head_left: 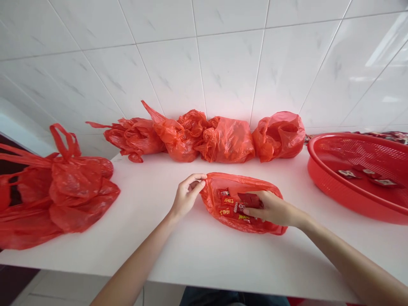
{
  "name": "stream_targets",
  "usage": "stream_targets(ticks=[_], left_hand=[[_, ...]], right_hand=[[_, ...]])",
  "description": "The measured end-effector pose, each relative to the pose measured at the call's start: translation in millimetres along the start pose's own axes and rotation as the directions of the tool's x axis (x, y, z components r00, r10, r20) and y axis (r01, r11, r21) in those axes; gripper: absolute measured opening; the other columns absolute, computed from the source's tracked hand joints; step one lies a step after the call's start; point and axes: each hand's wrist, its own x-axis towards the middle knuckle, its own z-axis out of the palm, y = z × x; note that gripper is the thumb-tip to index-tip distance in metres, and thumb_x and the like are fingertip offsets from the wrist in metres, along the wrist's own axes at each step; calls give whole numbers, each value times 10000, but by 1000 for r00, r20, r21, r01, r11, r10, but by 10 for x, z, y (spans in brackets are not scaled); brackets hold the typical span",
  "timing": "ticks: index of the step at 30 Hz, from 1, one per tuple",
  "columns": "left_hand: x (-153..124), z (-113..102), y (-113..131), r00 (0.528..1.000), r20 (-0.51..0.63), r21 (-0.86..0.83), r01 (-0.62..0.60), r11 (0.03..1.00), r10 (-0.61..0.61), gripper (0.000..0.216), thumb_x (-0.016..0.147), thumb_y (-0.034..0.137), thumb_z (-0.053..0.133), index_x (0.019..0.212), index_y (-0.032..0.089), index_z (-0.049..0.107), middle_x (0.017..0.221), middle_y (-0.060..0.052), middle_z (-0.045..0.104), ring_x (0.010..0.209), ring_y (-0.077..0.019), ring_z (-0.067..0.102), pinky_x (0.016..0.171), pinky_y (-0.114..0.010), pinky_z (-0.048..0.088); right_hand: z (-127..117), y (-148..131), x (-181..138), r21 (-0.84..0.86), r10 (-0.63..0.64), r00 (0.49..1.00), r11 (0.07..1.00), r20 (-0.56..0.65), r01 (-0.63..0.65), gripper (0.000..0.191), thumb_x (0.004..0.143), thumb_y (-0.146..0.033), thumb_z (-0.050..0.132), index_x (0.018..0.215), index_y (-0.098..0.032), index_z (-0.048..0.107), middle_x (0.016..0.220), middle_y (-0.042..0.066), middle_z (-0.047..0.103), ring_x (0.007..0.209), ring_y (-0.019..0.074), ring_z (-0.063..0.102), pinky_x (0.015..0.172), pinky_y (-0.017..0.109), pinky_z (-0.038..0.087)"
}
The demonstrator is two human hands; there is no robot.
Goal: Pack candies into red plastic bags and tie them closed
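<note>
An opened red plastic bag (251, 180) lies on the white table before me, its mouth spread wide. My left hand (188, 193) pinches the left end of its rim between thumb and fingers. Several small red wrapped snack packets (226, 211) with yellow or white print lie inside. Reaching into the bag from the right, my right hand (276, 208) has a dark red snack packet (249, 199) between thumb and fingers, just above the others. The fingertips of that hand are partly hidden by the packet.
Along the tiled wall stands a row of several bunched red plastic bags (234, 140). More red bags (79, 191) with loop handles sit at the left table edge. A red perforated basket (347, 191) on the right holds a few packets (385, 182). The table's front edge (178, 284) is near my body.
</note>
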Motion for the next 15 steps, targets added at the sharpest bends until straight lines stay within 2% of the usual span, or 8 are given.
stream_targets(ticks=[3,8,12,15], left_hand=[[-7,40,19,998,53,-13,-46,999,46,305,814,434,687,982,183,731,994,-64,706,820,-168,644,755,-281,550],[34,113,36,982,150,21,-123,992,119,283,831,345,678,1076,216,740,1183,-88,642,1089,-220,642,866,-304,558],[82,156,64,963,108,216,-264,940,246,228,861,255,620,1055,212,732,1249,-102,612,1205,-252,604,1022,-407,513],[34,206,127,912,67,366,-399,840,404,202,896,209,577,1038,214,721,1309,-112,589,1204,-259,601,1083,-466,473]], right_hand=[[83,35,11,-57,14,996,998,-85,-18,221,873,-298,635,1067,-209,690,899,31,721,721,180,625,643,298,490],[160,109,26,-68,7,993,998,-115,-15,196,876,-280,615,1036,-217,709,934,31,740,708,173,628,675,309,498],[217,163,54,-78,4,976,997,-216,-21,201,897,-293,569,1016,-213,711,963,47,749,747,191,653,716,326,516],[244,185,78,-6,22,935,1000,-354,-26,221,922,-294,504,947,-207,705,926,60,756,781,214,680,738,346,534]])
